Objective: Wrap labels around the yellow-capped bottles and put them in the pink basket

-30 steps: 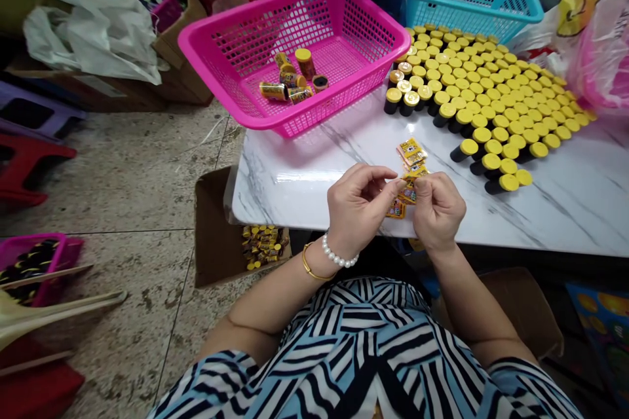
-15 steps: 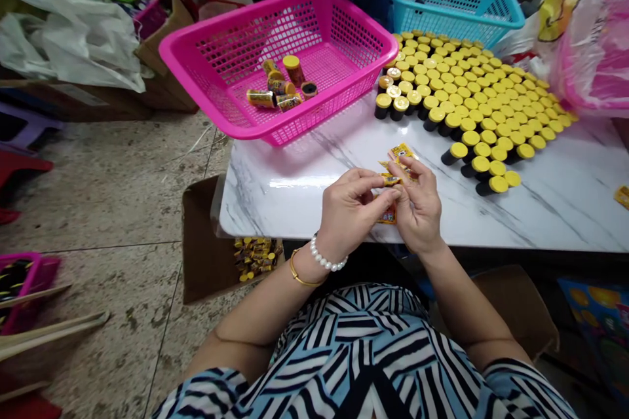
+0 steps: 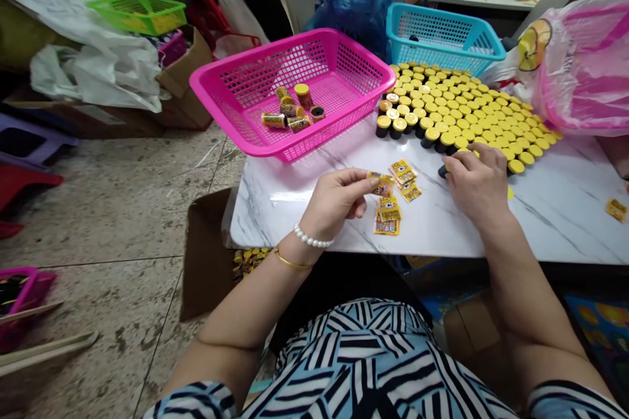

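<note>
Left hand (image 3: 334,201) half closed, finger and thumb pinching a yellow packet (image 3: 382,183) just above the marble table (image 3: 275,222). Right hand (image 3: 479,184) curled, fingertips (image 3: 455,158) down at the near edge of the tube block (image 3: 466,101), any hold on the black tube (image 3: 443,171) there impossible to tell. About 5 loose packets (image 3: 390,216) between the hands, 1 more (image 3: 616,210) far right. Most yellow-capped tubes upright in rows; about 6 tubes (image 3: 289,116) lying in the pink basket (image 3: 255,51).

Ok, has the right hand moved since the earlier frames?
Yes, rightward: the right hand moved away from the yellow labels and now reaches the yellow-capped tubes.
</note>
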Tool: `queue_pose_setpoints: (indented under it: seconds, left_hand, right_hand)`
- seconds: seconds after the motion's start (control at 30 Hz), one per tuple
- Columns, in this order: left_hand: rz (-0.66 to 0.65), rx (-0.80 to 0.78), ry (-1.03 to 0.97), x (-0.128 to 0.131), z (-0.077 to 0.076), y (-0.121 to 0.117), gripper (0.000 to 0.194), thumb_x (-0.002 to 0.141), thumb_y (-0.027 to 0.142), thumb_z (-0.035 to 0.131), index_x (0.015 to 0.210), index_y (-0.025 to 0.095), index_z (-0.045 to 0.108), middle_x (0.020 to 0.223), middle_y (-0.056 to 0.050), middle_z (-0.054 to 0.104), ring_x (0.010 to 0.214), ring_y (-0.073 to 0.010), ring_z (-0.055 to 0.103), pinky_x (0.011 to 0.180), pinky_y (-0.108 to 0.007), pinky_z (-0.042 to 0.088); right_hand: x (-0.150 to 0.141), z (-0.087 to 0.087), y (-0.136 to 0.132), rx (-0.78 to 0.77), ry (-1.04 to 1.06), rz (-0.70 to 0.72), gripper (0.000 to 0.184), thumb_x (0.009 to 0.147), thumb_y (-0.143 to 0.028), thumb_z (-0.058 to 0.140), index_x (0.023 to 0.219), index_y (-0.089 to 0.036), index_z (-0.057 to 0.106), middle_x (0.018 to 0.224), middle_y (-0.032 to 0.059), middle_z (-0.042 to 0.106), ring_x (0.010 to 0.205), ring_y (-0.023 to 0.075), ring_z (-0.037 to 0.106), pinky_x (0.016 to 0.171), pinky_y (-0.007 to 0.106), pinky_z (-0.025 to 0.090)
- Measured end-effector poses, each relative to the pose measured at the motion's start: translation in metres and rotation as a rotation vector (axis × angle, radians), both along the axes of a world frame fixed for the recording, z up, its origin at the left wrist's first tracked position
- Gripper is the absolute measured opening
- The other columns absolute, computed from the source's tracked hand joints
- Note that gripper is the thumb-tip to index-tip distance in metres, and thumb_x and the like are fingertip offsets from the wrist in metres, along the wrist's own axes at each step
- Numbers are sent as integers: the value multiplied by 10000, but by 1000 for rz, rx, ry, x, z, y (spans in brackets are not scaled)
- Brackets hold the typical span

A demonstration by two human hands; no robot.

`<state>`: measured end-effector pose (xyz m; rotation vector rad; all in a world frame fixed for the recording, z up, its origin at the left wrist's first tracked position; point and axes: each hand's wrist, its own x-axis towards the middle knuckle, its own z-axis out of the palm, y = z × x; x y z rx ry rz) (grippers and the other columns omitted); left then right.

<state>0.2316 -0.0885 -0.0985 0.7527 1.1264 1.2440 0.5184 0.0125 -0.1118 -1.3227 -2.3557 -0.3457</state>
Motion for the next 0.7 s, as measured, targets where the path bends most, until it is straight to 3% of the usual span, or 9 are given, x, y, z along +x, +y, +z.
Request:
queue_pose_setpoints:
  seconds: [0.07,0.13,0.23,0.3,0.37,0.5,0.7]
  left_hand:
    - [-38,-58,-107,-3,-1,8,270,749,303,884,902,105,782,848,-105,794,400,-11,445,369,-163,244]
    - [-68,-86,-181,-2,-1,14,248,767,275,868,891,82,773,837,-110,783,404,-1,436,364,-147,241]
    - [-115,-111,-286,4,3,19,194,783,214,850,847,62,748,816,-96,761,409,19,393,362,-122,237]
    - [-148,-138,-345,9,6,21,170,792,183,842,843,57,739,792,-77,740,406,30,362,356,-108,215]
    - [-180,-157,-393,12,8,22,157,805,168,833,839,54,731,775,-59,719,406,35,349,352,-99,199]
    - [-188,-168,-463,14,7,24,142,808,138,825,791,65,705,731,-28,685,402,29,358,345,-94,194]
    - [-182,-158,-473,16,3,24,124,833,150,804,811,60,722,764,-58,716,415,21,408,350,-84,227]
  right_hand:
    - [-2,6,-7,12,170,45,207,952,-278,681,1126,-253,791,1106,107,767,1243,354,622,1126,618,428]
    - [-11,11,-24,-62,509,130,278,929,-335,732,1200,-281,767,1165,92,762,1190,320,673,1102,577,496]
    - [-32,11,-51,-365,1073,319,359,914,-397,761,1264,-320,729,1226,58,764,1111,269,739,1027,499,600]
    - [-48,6,-60,-554,1272,378,345,894,-410,788,1223,-316,746,1197,47,781,1071,248,760,980,454,635]
    - [-60,0,-63,-636,1336,352,328,861,-387,828,1171,-300,767,1161,40,790,1043,223,764,931,393,653]
    - [-69,-2,-63,-563,1391,283,290,849,-315,849,1130,-309,777,1136,10,779,992,165,760,894,300,654]
    - [-71,12,-72,-516,1322,304,279,856,-293,836,1120,-274,747,1108,31,755,1043,208,778,1005,377,652]
